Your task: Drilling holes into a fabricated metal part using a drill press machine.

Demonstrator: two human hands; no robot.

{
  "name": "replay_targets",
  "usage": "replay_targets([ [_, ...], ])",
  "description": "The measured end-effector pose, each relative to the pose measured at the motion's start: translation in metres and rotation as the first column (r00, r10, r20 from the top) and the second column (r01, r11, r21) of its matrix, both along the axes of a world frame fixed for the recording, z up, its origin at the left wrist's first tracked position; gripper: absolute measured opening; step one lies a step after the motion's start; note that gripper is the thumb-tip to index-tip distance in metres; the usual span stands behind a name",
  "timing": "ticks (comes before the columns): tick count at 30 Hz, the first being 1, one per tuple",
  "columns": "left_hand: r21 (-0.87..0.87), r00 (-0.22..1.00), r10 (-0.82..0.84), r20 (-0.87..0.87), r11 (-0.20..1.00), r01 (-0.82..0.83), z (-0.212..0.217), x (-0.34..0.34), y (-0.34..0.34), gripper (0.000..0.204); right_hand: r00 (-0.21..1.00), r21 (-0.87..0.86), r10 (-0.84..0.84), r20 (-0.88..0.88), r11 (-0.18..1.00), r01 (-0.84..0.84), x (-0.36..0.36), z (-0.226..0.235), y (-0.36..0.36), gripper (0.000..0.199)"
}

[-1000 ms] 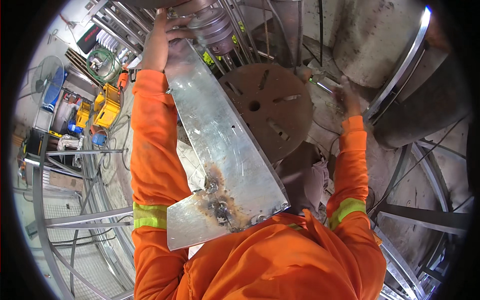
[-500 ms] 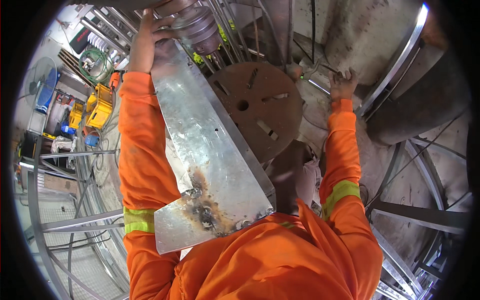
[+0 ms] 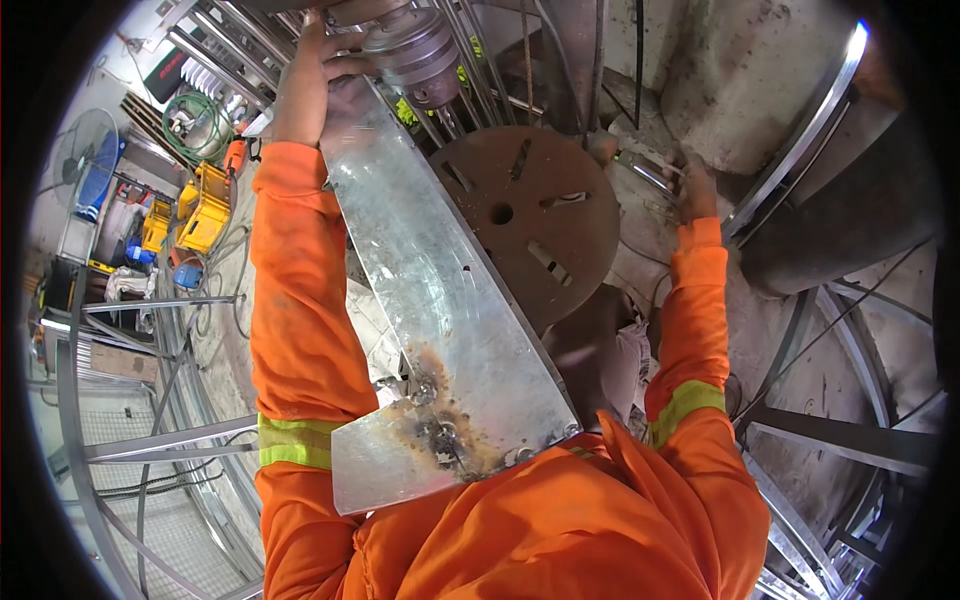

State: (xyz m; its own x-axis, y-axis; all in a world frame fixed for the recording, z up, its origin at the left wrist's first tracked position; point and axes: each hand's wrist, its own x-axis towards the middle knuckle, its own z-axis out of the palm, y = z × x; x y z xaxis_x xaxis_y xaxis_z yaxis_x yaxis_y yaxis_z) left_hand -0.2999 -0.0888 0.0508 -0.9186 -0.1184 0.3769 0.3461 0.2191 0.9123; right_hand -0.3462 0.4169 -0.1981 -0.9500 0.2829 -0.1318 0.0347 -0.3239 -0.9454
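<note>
A long bent sheet-metal plate (image 3: 440, 270), with brown scorched weld marks at its near end, slants away from my chest. My left hand (image 3: 303, 95) grips its far end, fingers bent over it beside the machine's round metal chuck (image 3: 415, 55). Below the chuck, a drill bit (image 3: 450, 122) points down toward the round, rusty slotted table (image 3: 575, 225), which the plate partly covers. To the right, my right hand (image 3: 694, 187) is closed at the end of a shiny metal handle (image 3: 645, 170). Its fingertips are partly hidden.
Metal bars (image 3: 215, 50) stand beyond the plate. Yellow bins (image 3: 205, 210), a green coiled hose (image 3: 195, 128) and a fan (image 3: 88, 160) are at the left. A steel frame (image 3: 170, 440) stands at lower left. A large dark cylinder (image 3: 840, 205) and more framing (image 3: 850, 430) lie right.
My right hand has gone from open fingers beside the handle to closing on it. The whole view has shifted slightly; my left hand keeps its place at the plate's far end.
</note>
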Motion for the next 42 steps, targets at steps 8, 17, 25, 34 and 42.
replay_targets([
  [8,-0.04,0.996,0.078,0.051,0.996,-0.076,0.006,0.013,0.008,0.083,0.983,-0.294,0.118,0.139,0.953,-0.073,-0.003,-0.048,-0.02,0.057],
  [17,-0.201,0.991,0.13,0.013,0.972,-0.125,0.004,0.025,0.021,0.085,0.963,-0.295,-0.035,-0.267,0.954,-0.047,-0.04,0.018,-0.001,0.067],
  [25,0.006,0.987,0.111,0.115,0.994,-0.112,0.013,0.035,0.047,0.081,0.97,0.306,0.189,-0.152,0.942,-0.136,-0.012,0.056,0.015,0.078],
  [34,-0.076,0.996,0.059,0.07,0.996,-0.053,0.014,0.035,0.058,0.081,0.871,0.172,0.298,0.391,0.906,-0.387,-0.011,-0.054,0.031,0.093],
  [42,-0.011,0.991,0.118,0.069,0.993,-0.117,0.017,0.038,0.06,0.083,0.979,-0.501,-0.103,0.174,0.847,0.179,-0.03,-0.037,0.005,0.079],
])
